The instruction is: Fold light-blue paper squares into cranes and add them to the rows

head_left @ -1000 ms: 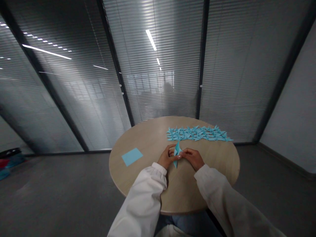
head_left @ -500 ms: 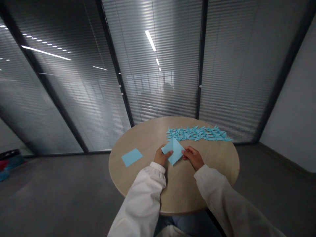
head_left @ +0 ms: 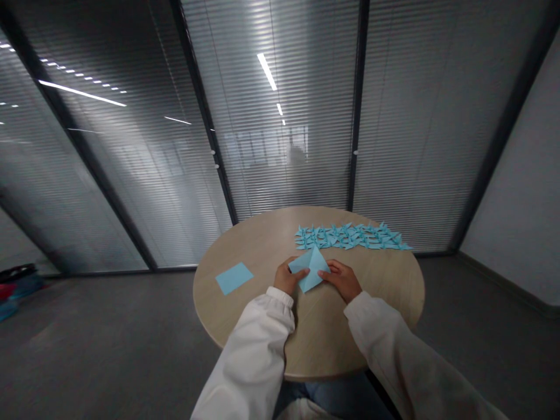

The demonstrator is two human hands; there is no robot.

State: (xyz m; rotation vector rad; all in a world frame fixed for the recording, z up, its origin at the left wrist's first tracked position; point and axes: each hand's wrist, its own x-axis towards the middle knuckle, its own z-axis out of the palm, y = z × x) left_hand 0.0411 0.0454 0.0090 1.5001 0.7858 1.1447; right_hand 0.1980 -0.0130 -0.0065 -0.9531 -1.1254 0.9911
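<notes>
A partly folded light blue paper (head_left: 310,268) is held just above the round wooden table (head_left: 262,245) between both hands. My left hand (head_left: 286,282) pinches its left edge. My right hand (head_left: 343,279) pinches its right edge. The paper is spread into a wide kite-like shape with a crease down its middle. Both arms wear white sleeves.
A row of several folded blue paper cranes (head_left: 350,236) lies across the far right of the table. A flat stack of blue square sheets (head_left: 234,277) rests at the left. Glass walls with blinds stand behind the table. Grey floor surrounds it.
The paper was a narrow upright folded shape a second ago. It has been spread into a wide flat shape, and both hands have drawn slightly apart along its edges.
</notes>
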